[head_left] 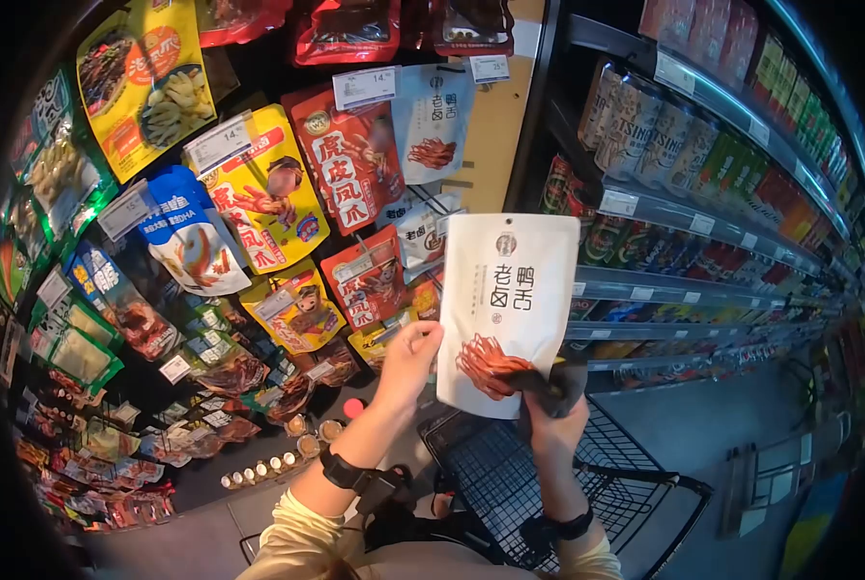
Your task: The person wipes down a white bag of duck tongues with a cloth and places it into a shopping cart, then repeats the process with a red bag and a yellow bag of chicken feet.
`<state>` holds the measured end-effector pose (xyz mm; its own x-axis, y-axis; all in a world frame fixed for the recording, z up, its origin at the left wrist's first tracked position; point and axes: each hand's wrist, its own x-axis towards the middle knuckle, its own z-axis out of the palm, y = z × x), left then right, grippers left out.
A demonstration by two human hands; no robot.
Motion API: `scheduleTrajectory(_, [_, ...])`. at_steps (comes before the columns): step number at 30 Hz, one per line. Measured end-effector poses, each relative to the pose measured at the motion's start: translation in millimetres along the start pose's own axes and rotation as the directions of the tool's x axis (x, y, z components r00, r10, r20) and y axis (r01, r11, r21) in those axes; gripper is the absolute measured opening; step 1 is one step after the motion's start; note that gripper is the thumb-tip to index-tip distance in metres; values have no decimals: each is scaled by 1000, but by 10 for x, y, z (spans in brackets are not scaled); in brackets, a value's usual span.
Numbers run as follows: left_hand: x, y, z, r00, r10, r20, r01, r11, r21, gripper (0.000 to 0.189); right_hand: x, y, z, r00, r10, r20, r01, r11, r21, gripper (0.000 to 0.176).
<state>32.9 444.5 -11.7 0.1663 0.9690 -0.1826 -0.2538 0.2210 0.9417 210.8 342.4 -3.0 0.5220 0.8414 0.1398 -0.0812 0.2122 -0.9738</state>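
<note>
- White pouch [495,309] hung upright, keeping its print readable.
- Left hand [413,356], fingers pinched, seemingly steadied its edge.
- Right hand [560,427] gripped a dark object [552,389] overlapping its corner.

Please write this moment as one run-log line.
Left hand: at left edge of white rectangular pouch; right hand: gripping black unidentified object at pouch's lower right; black wire cart: below

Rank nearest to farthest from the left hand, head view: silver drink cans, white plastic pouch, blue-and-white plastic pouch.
1. White plastic pouch, beside the left hand
2. Blue-and-white plastic pouch, hanging left
3. Silver drink cans, right-hand shelf
</note>
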Motion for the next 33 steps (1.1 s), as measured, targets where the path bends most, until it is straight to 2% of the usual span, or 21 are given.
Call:
scheduleTrajectory(1, [23,-144,-47,998,-17,52,20,998,-65,25,-112,28,60,997,-75,-33,75,997,-6,29])
scheduleTrajectory(2, [6,-179,8,999,-3,35,9,985,-174,33,-206,-44,63,967,-237,97,254,941,-222,29])
scheduleTrajectory(3, [1,-211,84,1000,10,18,-5,960,-279,40,-296,-122,76,898,-359,253,435,807,-398,29])
scheduleTrajectory(5, [-19,-296,123,995,58,87,-15,904,-428,61,-494,-94,151,856,-394,336,518,653,-553,31])
scheduleTrajectory(7, [-258,-109,319,940,325,-101,-327,945,-6,67,-532,-163,278,837,-457,302,545,646,-534,28])
scheduleTrajectory(8, [-404,39,339,901,428,73,-431,902,19,72,-507,-204,330,799,-494,343,600,620,-505,29])
scheduleTrajectory(9, [-402,74,306,900,430,74,-433,901,19,72,-490,-245,379,759,-526,384,650,593,-475,31])
scheduleTrajectory(10, [-399,115,260,964,258,66,-248,959,-140,70,-501,-303,436,710,-531,463,704,558,-439,58])
scheduleTrajectory(11, [-432,117,216,994,73,84,-46,954,-295,70,-563,-442,495,700,-465,542,706,564,-427,66])
scheduleTrajectory(13, [-508,33,-124,933,-45,358,216,864,-455,70,-677,-590,619,664,-286,691,661,657,-363,67])
scheduleTrajectory(15, [-615,-37,-413,856,-63,513,343,812,-472,69,-713,-643,692,528,-276,804,750,595,-288,65])
scheduleTrajectory(17, [-700,-101,-614,839,-64,541,363,806,-467,69,-760,-629,740,532,-287,797,749,598,-285,58])
scheduleTrajectory(19, [-746,-145,-739,836,-64,545,362,811,-460,69,-728,-581,745,484,-364,796,875,194,-444,52])
scheduleTrajectory(20, [-748,-155,-790,835,-64,547,364,809,-461,69,-730,-574,722,517,-384,765,854,162,-495,51])
scheduleTrajectory(23, [-744,-156,-868,825,-64,561,367,816,-446,69,-622,-573,740,619,-519,589,778,304,-550,56])
scheduleTrajectory(24, [-718,-146,-877,819,-63,570,368,821,-437,69,-571,-545,713,603,-507,615,791,283,-542,66])
scheduleTrajectory(25, [-671,-130,-843,813,-60,580,364,829,-424,68,-544,-543,724,604,-506,616,791,284,-542,66])
scheduleTrajectory(27, [-623,-109,-762,799,-51,599,356,844,-401,68,-492,-554,759,652,-449,611,758,357,-546,76])
scheduleTrajectory(28, [-606,-113,-714,791,-50,610,355,849,-392,68,-465,-569,778,678,-361,640,735,335,-590,83])
scheduleTrajectory(31, [-549,-134,-649,775,-43,631,343,866,-363,68,-494,-658,901,637,-421,645,770,331,-545,85])
scheduleTrajectory(33, [-550,-179,-672,770,-54,635,361,859,-363,68,-515,-729,982,558,-395,730,821,392,-416,96])
